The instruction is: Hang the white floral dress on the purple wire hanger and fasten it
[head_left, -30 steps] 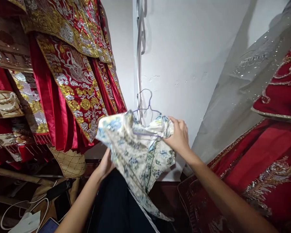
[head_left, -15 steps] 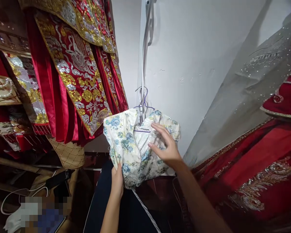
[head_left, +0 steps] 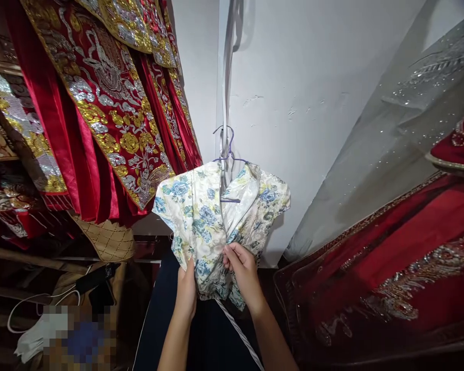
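Observation:
A short-sleeved floral blouse [head_left: 204, 211], cream with blue flowers, hangs before me on a thin purple hanger [head_left: 231, 149]. The hanger is hooked at a pale vertical strap [head_left: 225, 87] along the wall. My left hand [head_left: 186, 291] is closed on the blouse's lower left side, thumb on the front. At the bottom of the V neckline, my right hand [head_left: 242, 268] pinches the front edge between thumb and curled fingers. Fingers behind the cloth are hidden. A white twisted cord [head_left: 239, 330] trails down from below the blouse.
Red embroidered garments [head_left: 116, 113] with gold and silver sequins hang close on the left. On the right are a sheer sparkling cloth [head_left: 371, 144] and a red beaded gown [head_left: 402, 247]. A wooden rack [head_left: 31, 263] with a white cable stands lower left. Behind is a white wall [head_left: 294, 67].
My right hand has moved down and left from the blouse's right chest, going from spread fingers to a pinch at the neckline. The blouse now hangs flatter and its right sleeve shows more.

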`<state>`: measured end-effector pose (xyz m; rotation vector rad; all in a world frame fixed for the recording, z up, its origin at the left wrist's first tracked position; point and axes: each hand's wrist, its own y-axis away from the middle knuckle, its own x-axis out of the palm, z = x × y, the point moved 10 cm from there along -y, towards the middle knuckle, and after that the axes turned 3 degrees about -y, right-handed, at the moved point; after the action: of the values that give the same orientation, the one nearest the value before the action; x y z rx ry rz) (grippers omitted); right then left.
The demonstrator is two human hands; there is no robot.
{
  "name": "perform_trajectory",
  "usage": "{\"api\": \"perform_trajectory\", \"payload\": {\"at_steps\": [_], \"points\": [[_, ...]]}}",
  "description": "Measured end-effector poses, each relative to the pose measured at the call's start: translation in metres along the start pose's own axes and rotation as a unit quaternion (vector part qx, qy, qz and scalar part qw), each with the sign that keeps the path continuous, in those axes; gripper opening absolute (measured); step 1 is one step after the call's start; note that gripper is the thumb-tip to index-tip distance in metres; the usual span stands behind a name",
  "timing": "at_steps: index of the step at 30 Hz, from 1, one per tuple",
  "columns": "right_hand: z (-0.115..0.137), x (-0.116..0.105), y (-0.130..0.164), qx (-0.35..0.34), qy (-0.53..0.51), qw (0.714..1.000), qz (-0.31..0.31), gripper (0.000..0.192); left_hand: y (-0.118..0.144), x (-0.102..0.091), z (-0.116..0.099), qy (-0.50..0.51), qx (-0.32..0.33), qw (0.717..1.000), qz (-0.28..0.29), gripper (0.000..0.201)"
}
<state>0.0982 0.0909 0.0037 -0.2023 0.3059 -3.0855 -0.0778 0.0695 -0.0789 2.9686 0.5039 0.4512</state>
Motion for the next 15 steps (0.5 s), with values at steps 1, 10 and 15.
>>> {"api": "perform_trajectory", "payload": {"at_steps": [1, 10, 15], "points": [[-0.002, -0.005, 0.002, 0.008, -0.008, 1.000, -0.014, 0.035, 0.002, -0.002, -0.003, -0.015, 0.021, 1.000, -0.012, 0.066], [-0.006, -0.006, 0.011, 0.051, -0.015, 0.998, 0.022, 0.034, 0.041, 0.045, -0.059, -0.274, 0.294, 0.915, 0.026, 0.048], [0.000, 0.002, 0.013, 0.054, -0.001, 0.997, 0.052, 0.036, 0.034, 0.078, -0.049, -0.259, 0.235, 0.928, 0.126, 0.018]]}}
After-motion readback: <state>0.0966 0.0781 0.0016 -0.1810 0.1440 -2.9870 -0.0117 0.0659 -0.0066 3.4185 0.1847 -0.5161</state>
